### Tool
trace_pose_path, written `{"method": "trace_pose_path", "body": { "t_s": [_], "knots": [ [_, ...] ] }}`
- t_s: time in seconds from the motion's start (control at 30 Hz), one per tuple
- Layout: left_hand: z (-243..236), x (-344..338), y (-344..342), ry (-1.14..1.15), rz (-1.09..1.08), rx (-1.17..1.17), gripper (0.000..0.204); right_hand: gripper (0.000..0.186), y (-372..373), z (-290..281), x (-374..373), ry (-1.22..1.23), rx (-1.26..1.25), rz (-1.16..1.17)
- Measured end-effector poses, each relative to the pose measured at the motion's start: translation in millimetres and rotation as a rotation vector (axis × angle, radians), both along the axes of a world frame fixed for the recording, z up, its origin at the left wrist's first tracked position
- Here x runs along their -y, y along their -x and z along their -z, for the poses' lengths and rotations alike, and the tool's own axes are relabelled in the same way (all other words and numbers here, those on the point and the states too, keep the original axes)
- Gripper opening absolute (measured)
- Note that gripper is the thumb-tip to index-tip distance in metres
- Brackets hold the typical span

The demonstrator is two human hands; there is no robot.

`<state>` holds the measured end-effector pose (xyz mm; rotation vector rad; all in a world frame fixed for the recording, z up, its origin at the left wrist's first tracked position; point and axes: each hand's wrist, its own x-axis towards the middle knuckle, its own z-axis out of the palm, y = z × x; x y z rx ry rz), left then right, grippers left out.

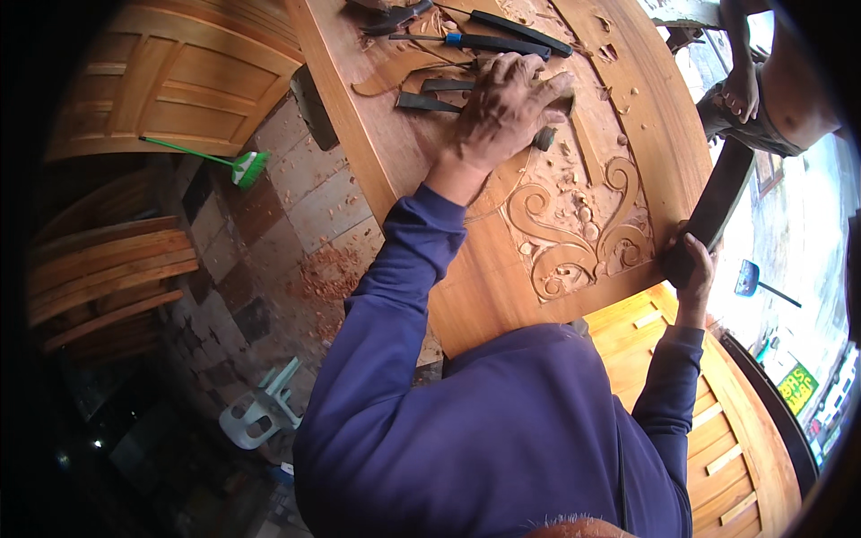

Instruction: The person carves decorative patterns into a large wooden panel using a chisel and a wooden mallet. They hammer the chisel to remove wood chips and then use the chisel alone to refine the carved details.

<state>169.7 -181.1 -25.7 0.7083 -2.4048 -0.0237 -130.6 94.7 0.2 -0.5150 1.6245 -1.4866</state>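
In the head view, my left hand (511, 108) is curled over a dark object on the carved wooden panel (457, 287); what it grips is mostly hidden. Beside it lie chisels (421, 101) with flat blades, a blue-collared tool (498, 45) and a hammer (399, 18). Below my fingers is a relief of scrolls (619, 188) with small wood chips on it. At the panel's right edge, my right hand (695, 269) is closed on a long dark bar (731, 188), which slants up toward another person.
The other person's hand (740, 94) is at upper right. Wooden doors (184, 76), a green broom (247, 169), stacked boards (112, 269) and a plastic chair (260, 408) stand left. Shavings (336, 278) litter the tiled floor. A panel with battens (726, 403) is at lower right.
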Motion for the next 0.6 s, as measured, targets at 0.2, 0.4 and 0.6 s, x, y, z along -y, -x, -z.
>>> {"method": "trace_pose_path", "body": {
  "t_s": [0.2,0.4,0.6],
  "knots": [
    [-15.0,-37.3,-26.7,-0.253,0.050,0.142,0.045,0.025,19.6,14.7,-16.0,-0.094,0.075,0.088],
    [-32.3,-44.7,-16.1,-0.099,0.092,-0.168,0.041,0.049,22.1,7.2,-9.8,0.047,0.007,-0.009],
    [-53.2,-58.0,32.9,-0.050,0.199,-0.063,0.038,0.056,19.8,7.3,-9.2,0.008,0.059,0.011]
  ]
}}
